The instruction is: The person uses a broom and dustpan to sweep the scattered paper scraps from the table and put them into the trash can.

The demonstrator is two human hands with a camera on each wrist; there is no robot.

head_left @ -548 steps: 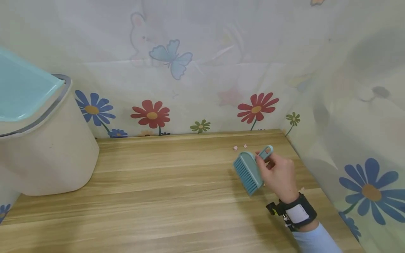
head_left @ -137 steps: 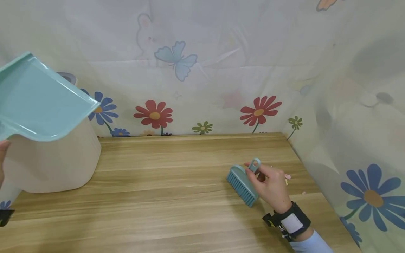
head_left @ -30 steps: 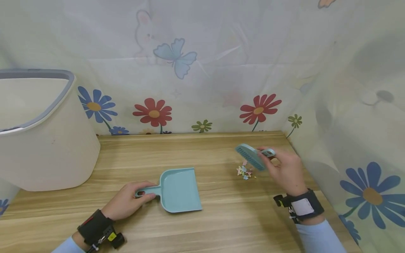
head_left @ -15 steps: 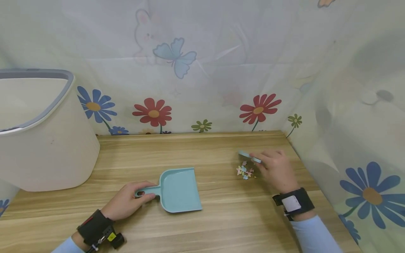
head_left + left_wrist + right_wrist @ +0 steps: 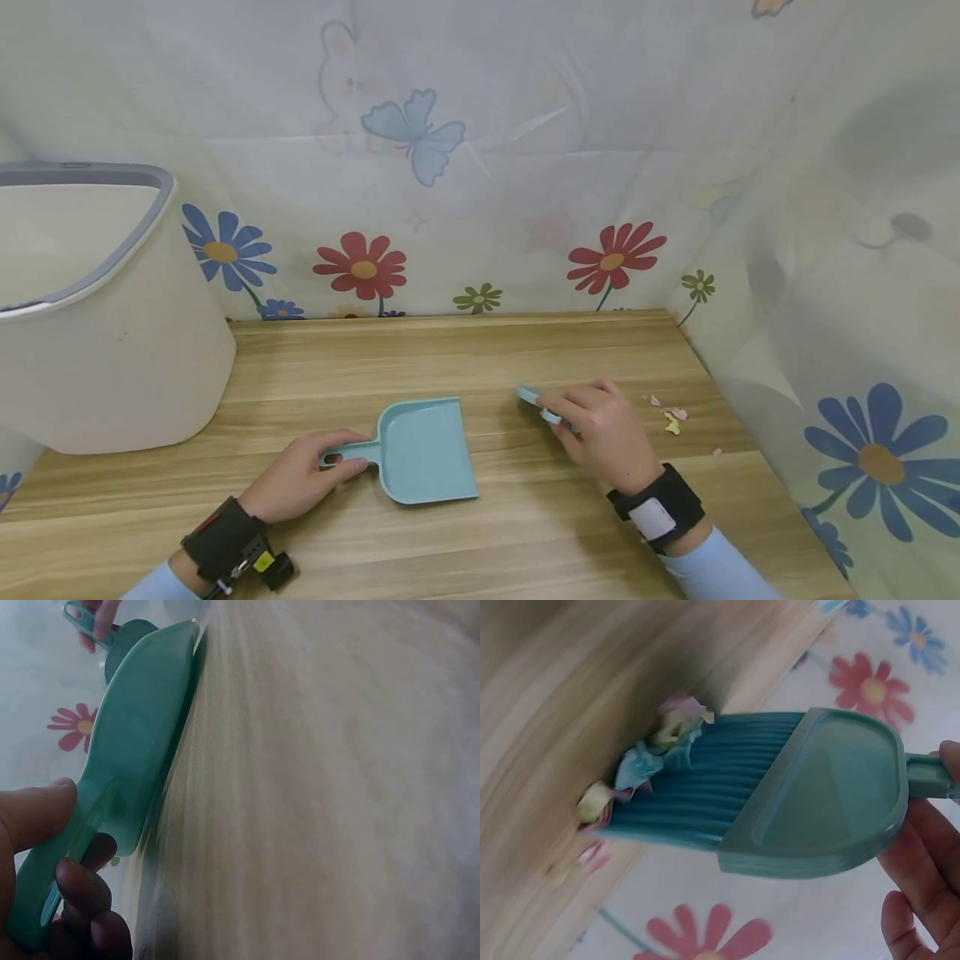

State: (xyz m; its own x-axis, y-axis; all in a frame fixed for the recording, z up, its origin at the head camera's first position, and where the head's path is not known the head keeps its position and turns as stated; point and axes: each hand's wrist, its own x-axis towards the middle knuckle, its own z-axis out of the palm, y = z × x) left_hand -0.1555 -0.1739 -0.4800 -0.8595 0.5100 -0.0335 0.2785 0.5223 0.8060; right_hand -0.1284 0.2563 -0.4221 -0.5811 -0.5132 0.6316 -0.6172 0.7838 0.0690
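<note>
My left hand (image 5: 303, 477) grips the handle of a light-blue dustpan (image 5: 427, 454), its flat mouth facing right, low over the wooden table. In the left wrist view the thumb and curled fingers hold the dustpan (image 5: 135, 727) by its handle. My right hand (image 5: 606, 433) pinches the handle of a small blue brush (image 5: 530, 394), to the right of the dustpan. The right wrist view shows the bristles of the brush (image 5: 727, 776) against the table, with crumpled paper scraps (image 5: 639, 766) gathered along the tips. From the head view those scraps are mostly hidden behind the hand and brush.
A few pink and yellow paper bits (image 5: 672, 421) lie on the table (image 5: 375, 358) to the right of my right hand. At the left stands a tall white bin (image 5: 127, 358) with a grey rim. Flower-printed sheeting (image 5: 480, 208) borders the table at back and right.
The right hand has moved left with the brush, taking the pile of paper scraps toward the dustpan and uncovering bits at the right. The left hand and dustpan have stayed in place.
</note>
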